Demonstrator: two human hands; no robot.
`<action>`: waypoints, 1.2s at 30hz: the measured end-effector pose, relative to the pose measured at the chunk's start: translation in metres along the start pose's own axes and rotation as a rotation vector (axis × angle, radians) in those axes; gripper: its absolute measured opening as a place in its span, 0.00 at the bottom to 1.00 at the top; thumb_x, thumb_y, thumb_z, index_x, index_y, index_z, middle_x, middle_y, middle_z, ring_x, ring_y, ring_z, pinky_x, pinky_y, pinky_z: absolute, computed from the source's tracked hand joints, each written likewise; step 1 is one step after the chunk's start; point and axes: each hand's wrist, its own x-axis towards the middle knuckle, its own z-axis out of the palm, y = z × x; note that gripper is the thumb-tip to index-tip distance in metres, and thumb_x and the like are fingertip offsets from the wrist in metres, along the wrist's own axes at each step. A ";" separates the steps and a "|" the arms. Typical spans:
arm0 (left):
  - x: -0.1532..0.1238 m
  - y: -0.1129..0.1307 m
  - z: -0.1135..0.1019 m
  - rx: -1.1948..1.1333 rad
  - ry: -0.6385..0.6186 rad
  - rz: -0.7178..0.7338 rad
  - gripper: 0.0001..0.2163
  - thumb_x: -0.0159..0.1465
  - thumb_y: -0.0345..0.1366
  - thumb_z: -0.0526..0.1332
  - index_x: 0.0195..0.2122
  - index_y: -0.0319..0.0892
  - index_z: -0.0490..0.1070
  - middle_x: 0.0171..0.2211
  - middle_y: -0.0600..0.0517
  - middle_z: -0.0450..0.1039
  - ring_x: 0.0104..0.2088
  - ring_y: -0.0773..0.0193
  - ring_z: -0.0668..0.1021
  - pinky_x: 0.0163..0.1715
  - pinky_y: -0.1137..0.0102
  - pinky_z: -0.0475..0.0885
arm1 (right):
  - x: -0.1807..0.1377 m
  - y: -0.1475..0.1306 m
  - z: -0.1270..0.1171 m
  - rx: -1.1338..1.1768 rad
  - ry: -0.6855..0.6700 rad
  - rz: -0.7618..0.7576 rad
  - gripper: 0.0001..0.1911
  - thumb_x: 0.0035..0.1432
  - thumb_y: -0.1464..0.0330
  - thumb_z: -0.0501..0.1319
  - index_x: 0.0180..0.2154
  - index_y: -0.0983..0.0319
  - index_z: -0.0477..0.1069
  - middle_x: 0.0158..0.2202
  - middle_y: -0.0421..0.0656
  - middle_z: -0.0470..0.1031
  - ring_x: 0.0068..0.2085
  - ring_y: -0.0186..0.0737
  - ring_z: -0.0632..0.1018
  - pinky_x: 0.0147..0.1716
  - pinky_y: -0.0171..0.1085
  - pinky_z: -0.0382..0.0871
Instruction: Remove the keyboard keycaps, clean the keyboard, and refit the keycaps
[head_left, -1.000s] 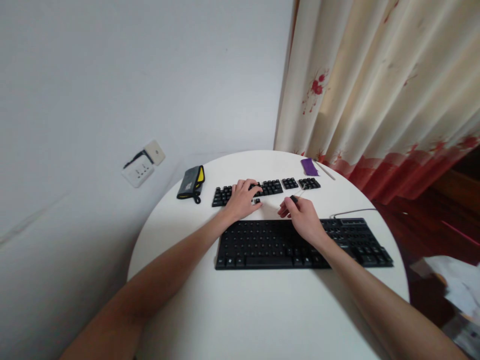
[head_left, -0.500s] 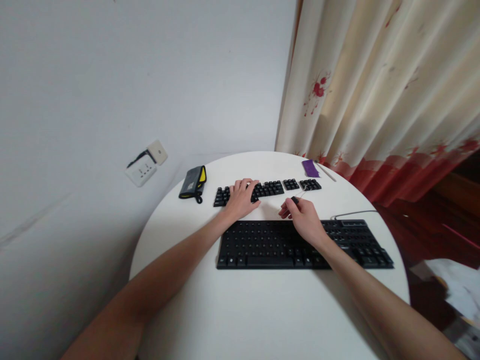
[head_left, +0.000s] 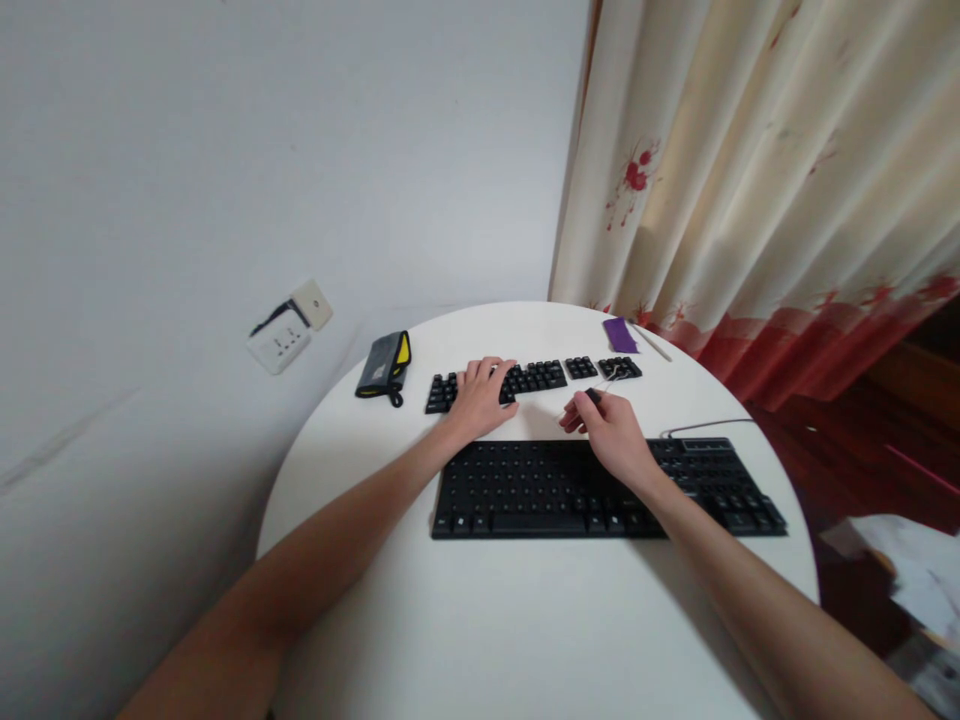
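Observation:
A black keyboard (head_left: pixel 517 490) lies across the table, many of its keys bare of caps and showing small stems. Behind it, loose black keycaps (head_left: pixel 541 376) are laid out in rows, with two smaller groups of keycaps (head_left: pixel 581 367) to their right. My left hand (head_left: pixel 480 395) rests over the left rows with fingers spread, covering some caps. Above the keyboard's back edge, my right hand (head_left: pixel 609 425) is closed around the black handle of what looks like a wire keycap puller (head_left: pixel 593 396). Its thin wires stick out toward the small groups.
At the back left of the round white table (head_left: pixel 352 610) lies a grey and yellow pouch (head_left: pixel 384 365). A purple cloth (head_left: pixel 619 335) and a thin pale stick (head_left: pixel 652 344) lie at the back right. The keyboard's cable (head_left: pixel 712 426) runs off the right edge. Wall and curtain (head_left: pixel 675 200) stand behind.
My right hand has shifted very slightly, still holding the puller. My left hand stays over the keycaps. The rest of the table looks the same.

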 end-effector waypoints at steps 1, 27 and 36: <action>0.000 0.000 -0.001 -0.004 -0.001 0.006 0.31 0.57 0.41 0.65 0.62 0.49 0.59 0.57 0.45 0.62 0.55 0.46 0.63 0.52 0.54 0.59 | 0.000 0.000 -0.001 0.004 0.005 -0.003 0.21 0.64 0.54 0.52 0.29 0.63 0.71 0.27 0.47 0.79 0.28 0.40 0.79 0.31 0.38 0.70; -0.001 -0.001 0.001 0.029 -0.013 -0.024 0.30 0.57 0.39 0.64 0.62 0.48 0.60 0.57 0.45 0.63 0.55 0.46 0.64 0.52 0.54 0.60 | 0.002 -0.001 -0.003 0.010 0.003 0.008 0.20 0.64 0.56 0.53 0.30 0.64 0.71 0.26 0.47 0.79 0.28 0.40 0.79 0.30 0.37 0.69; -0.004 0.022 -0.018 -0.113 0.018 0.059 0.22 0.61 0.37 0.61 0.57 0.46 0.66 0.53 0.46 0.68 0.53 0.50 0.67 0.52 0.55 0.63 | 0.002 -0.012 -0.025 -0.227 -0.117 -0.089 0.20 0.63 0.56 0.55 0.32 0.64 0.76 0.25 0.42 0.74 0.27 0.36 0.72 0.28 0.35 0.62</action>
